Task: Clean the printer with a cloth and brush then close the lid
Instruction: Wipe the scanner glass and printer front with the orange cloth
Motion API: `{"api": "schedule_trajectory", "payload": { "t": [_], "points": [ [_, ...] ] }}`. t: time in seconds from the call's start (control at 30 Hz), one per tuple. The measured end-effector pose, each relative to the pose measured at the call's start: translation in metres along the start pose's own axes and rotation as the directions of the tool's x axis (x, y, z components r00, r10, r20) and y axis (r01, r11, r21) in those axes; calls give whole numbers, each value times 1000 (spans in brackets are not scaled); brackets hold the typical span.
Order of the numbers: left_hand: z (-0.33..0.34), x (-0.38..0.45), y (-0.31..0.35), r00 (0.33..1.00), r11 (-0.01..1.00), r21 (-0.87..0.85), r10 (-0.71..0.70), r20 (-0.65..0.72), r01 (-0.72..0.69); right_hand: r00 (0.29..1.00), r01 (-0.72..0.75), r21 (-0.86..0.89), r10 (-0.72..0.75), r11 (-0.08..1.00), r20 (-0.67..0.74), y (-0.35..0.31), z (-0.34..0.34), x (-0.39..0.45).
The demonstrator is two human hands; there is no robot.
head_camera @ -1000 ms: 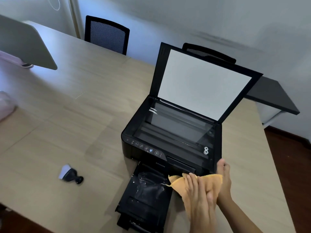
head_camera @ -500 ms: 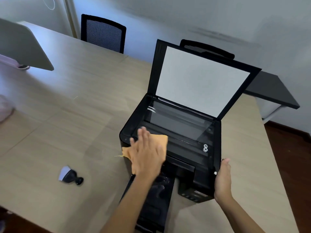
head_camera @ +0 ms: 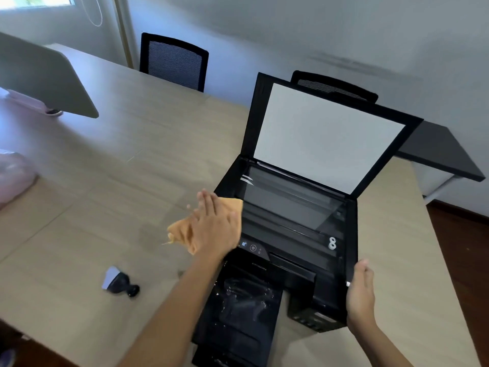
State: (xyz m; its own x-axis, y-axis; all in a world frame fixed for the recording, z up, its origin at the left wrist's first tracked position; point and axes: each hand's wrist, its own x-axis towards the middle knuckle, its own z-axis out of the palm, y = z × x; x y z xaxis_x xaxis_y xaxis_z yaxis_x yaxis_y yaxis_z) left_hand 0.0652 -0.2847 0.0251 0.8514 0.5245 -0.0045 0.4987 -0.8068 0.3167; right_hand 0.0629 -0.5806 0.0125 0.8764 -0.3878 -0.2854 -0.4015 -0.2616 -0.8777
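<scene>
A black printer [head_camera: 296, 234] stands on the wooden table [head_camera: 111, 186] with its scanner lid [head_camera: 328, 133] raised, white underside facing me. My left hand [head_camera: 214, 226] lies flat, fingers spread, pressing an orange cloth [head_camera: 182, 230] against the printer's front left corner, over the control panel. My right hand [head_camera: 361, 295] rests flat against the printer's right front side. A small brush [head_camera: 119, 282] with white bristles and a black handle lies on the table to the left. The paper tray [head_camera: 243, 313] sticks out in front.
Two black mesh chairs [head_camera: 174, 62] stand behind the table. A grey monitor back [head_camera: 45, 78] is at the far left, a pink item [head_camera: 13, 176] at the left edge. A dark side desk [head_camera: 439, 152] sits at the right.
My left hand carried the cloth from the printer's front right across to its front left corner, then a little further left. My right hand stays on the right side.
</scene>
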Motion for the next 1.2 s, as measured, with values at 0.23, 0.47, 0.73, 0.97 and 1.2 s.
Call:
{"api": "schedule_trajectory", "payload": {
  "t": [0.23,0.47,0.73,0.97,1.2],
  "points": [
    [-9,32,-20,964,805,-538,-263,52,248,1000,22,23,-22,999,-13,-3,0,-3],
    [3,-7,-23,811,-157,-888,-362,459,432,1000,23,28,-23,999,-5,-9,-1,-11],
    [25,-18,-39,500,-519,-388,90,861,762,999,19,32,-17,999,-33,-9,2,-6],
    [-20,-47,-11,662,-708,-523,-106,742,474,983,-8,194,43,981,-177,-14,-6,-16],
    [-59,-62,-54,946,1,-1000,-323,29,30,755,655,-14,-655,756,-32,-31,40,-116]
  ]
}}
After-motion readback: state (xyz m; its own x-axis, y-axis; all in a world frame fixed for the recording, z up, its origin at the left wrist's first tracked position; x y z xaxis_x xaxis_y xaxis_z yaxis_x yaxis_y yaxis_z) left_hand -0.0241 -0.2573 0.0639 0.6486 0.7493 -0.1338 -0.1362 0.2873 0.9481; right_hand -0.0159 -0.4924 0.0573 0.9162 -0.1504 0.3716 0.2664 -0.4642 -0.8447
